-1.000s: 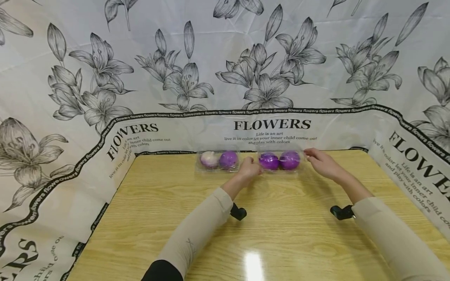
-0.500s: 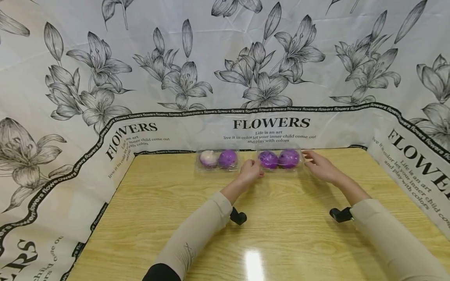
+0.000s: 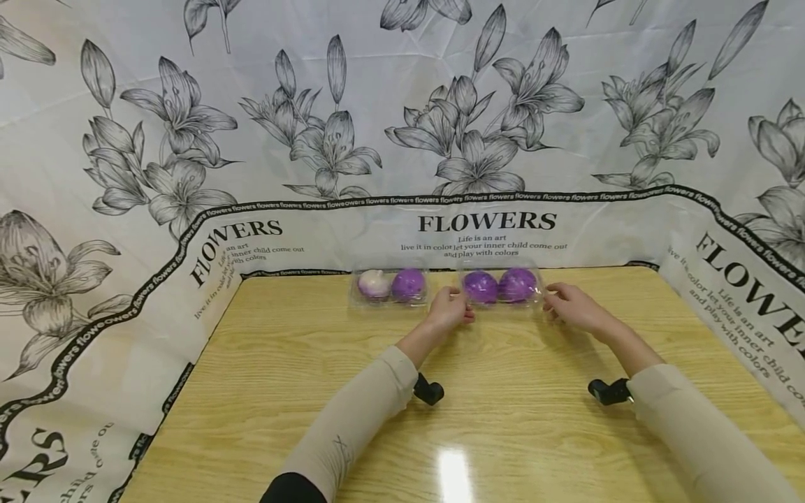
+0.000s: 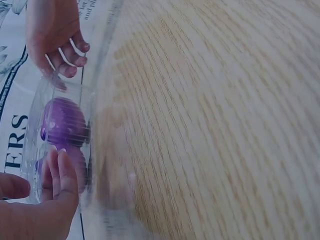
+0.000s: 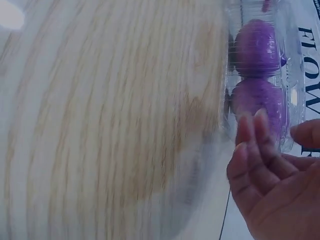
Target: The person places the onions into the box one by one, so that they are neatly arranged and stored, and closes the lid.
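A clear plastic box (image 3: 501, 311) with two round purple things (image 3: 518, 285) inside stands at the table's back edge. My left hand (image 3: 448, 309) is at the box's left end, thumb and fingers apart; in the left wrist view its fingers (image 4: 59, 175) overlap the box's near side, and contact is unclear. At the other end is my right hand (image 3: 574, 306), its fingers (image 5: 252, 150) loosely bent and nothing held between them. Left of my left hand stands a second clear box (image 3: 388, 303), containing one whitish-and-purple round thing (image 3: 374, 285) and one purple one (image 3: 409, 284).
The wood-grain table (image 3: 352, 349) stretches between me and the boxes. A white cloth (image 3: 314, 244) printed with flowers and lettering hangs behind it and along both sides. Black wrist mounts (image 3: 429, 389) show below both wrists.
My right hand has eased down and slightly back from the box's right end. The left hand has shifted slightly toward me. Both boxes stand essentially where they were.
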A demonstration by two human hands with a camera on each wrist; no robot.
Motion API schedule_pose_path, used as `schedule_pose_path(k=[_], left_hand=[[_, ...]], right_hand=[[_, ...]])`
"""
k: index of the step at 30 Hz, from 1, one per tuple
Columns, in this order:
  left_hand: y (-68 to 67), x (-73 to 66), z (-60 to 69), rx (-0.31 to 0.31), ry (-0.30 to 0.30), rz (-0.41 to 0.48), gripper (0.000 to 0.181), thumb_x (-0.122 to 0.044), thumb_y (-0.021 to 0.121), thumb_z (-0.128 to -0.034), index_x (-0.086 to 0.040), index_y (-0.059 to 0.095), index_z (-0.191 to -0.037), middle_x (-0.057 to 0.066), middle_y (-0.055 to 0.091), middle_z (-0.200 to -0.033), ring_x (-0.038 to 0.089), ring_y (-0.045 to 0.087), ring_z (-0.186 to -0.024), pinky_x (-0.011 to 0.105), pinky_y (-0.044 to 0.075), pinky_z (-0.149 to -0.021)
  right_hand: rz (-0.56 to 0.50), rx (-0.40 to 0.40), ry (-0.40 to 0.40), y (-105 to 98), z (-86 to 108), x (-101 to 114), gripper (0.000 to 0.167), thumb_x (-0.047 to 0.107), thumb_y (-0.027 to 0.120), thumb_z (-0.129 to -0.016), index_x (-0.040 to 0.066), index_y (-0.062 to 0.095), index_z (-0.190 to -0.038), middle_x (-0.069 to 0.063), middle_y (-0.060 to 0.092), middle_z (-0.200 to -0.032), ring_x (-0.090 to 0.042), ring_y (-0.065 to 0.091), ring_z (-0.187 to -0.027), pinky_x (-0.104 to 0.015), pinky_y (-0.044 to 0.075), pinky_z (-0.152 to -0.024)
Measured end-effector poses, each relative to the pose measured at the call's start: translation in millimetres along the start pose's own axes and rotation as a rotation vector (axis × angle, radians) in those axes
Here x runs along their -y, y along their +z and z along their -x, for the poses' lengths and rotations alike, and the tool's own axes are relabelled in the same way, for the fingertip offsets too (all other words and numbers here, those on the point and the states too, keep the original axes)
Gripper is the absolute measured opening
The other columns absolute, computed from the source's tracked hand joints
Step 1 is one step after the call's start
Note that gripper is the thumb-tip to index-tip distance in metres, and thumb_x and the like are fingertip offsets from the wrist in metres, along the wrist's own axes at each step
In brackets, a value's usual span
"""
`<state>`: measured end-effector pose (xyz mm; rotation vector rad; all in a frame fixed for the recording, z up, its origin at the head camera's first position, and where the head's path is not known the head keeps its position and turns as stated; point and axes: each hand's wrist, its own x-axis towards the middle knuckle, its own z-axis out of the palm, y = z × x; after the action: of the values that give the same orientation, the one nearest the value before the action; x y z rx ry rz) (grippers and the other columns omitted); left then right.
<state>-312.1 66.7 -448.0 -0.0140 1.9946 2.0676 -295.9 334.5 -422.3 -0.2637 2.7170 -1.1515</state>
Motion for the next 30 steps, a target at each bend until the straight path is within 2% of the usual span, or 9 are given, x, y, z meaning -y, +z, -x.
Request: schedule_pose_path(k=[2, 7, 15, 19, 21, 22, 26, 28, 30], left_hand=[[0.6, 1.0, -0.6, 0.018, 0.002, 0.026, 0.046, -0.014, 0.042, -0.1108, 0.006, 0.033, -0.151, 0.027, 0.067, -0.108, 0.035, 0.072, -0.09, 0.043, 0.063, -0.088], [1.7, 3.6, -1.2, 0.037, 0.015, 0.079, 0.045, -0.008, 0.041, -0.1094, 0.006, 0.03, -0.151, 0.025, 0.068, -0.096, 0.024, 0.068, -0.073, 0.046, 0.063, -0.088], [-0.3, 5.7, -2.1, 0.006, 0.021, 0.096, 0.048, 0.003, 0.042, -0.1034, 0.006, 0.031, -0.15, 0.02, 0.068, -0.089, 0.035, 0.071, -0.081, 0.046, 0.063, -0.087], [-1.4, 7.0, -3.9, -0.007, 0.031, 0.071, 0.05, 0.001, 0.042, -0.1054, 0.006, 0.028, -0.153, 0.027, 0.069, -0.1, 0.032, 0.071, -0.08, 0.045, 0.064, -0.086], [-1.8, 7.2, -2.9, -0.017, 0.046, 0.007, 0.05, -0.005, 0.042, -0.1082, 0.005, 0.027, -0.154, 0.027, 0.069, -0.105, 0.032, 0.071, -0.081, 0.043, 0.064, -0.084], [-2.8, 6.6, -0.6, -0.009, 0.058, -0.058, 0.052, -0.01, 0.042, -0.1096, 0.004, 0.024, -0.156, 0.026, 0.069, -0.106, 0.031, 0.071, -0.082, 0.041, 0.064, -0.083], [-10.4, -1.7, 22.6, 0.063, 0.158, -0.408, 0.059, -0.027, 0.043, -0.1114, 0.004, 0.023, -0.157, 0.016, 0.069, -0.102, 0.026, 0.069, -0.083, 0.033, 0.06, -0.079], [-23.5, -12.0, 40.5, 0.109, 0.261, -0.557, 0.06, -0.026, 0.046, -0.11, 0.005, 0.026, -0.157, 0.013, 0.068, -0.104, 0.023, 0.068, -0.086, 0.029, 0.058, -0.079], [-43.9, -23.0, 57.2, 0.117, 0.387, -0.634, 0.055, -0.02, 0.051, -0.1076, 0.005, 0.033, -0.154, 0.012, 0.065, -0.11, 0.022, 0.067, -0.092, 0.028, 0.059, -0.082]], right_hand=[[-0.124, 0.05, 0.031, 0.2, 0.6, 0.8, 0.054, 0.017, 0.031, -0.112, -0.024, 0.024, -0.148, -0.03, 0.062, -0.11, -0.03, 0.066, -0.092, -0.039, 0.06, -0.072], [-0.328, 0.099, 0.072, -0.2, 1.1, 0.8, 0.052, 0.01, 0.03, -0.111, -0.024, 0.019, -0.149, -0.017, 0.063, -0.102, -0.017, 0.063, -0.083, -0.033, 0.059, -0.071], [-0.436, 0.112, 0.071, 1.7, -3.2, 1.7, 0.052, 0.006, 0.033, -0.11, -0.026, 0.017, -0.148, -0.008, 0.062, -0.093, -0.01, 0.058, -0.075, -0.024, 0.055, -0.066], [-0.442, 0.115, 0.091, 3.6, -7.3, 4.5, 0.053, 0.007, 0.032, -0.11, -0.026, 0.016, -0.149, -0.008, 0.062, -0.097, -0.01, 0.061, -0.078, -0.024, 0.058, -0.07], [-0.429, 0.122, 0.101, 2.7, -9.4, 5.7, 0.055, 0.008, 0.032, -0.11, -0.026, 0.014, -0.149, -0.011, 0.063, -0.101, -0.011, 0.063, -0.082, -0.025, 0.06, -0.074], [-0.411, 0.13, 0.103, 0.9, -9.8, 5.9, 0.056, 0.01, 0.031, -0.111, -0.026, 0.012, -0.149, -0.014, 0.064, -0.104, -0.012, 0.064, -0.085, -0.027, 0.06, -0.077], [-0.267, 0.138, 0.106, -13.8, 0.2, 1.0, 0.061, 0.018, 0.028, -0.113, -0.026, 0.006, -0.149, -0.03, 0.063, -0.12, -0.019, 0.068, -0.095, -0.034, 0.06, -0.079], [-0.17, 0.126, 0.093, -23.6, 7.7, -1.3, 0.065, 0.023, 0.026, -0.113, -0.027, 0.004, -0.149, -0.036, 0.059, -0.128, -0.024, 0.07, -0.098, -0.037, 0.059, -0.078], [-0.087, 0.102, 0.071, -32.8, 15.4, -2.0, 0.068, 0.026, 0.026, -0.114, -0.028, 0.001, -0.148, -0.039, 0.057, -0.131, -0.029, 0.07, -0.1, -0.038, 0.06, -0.077]])
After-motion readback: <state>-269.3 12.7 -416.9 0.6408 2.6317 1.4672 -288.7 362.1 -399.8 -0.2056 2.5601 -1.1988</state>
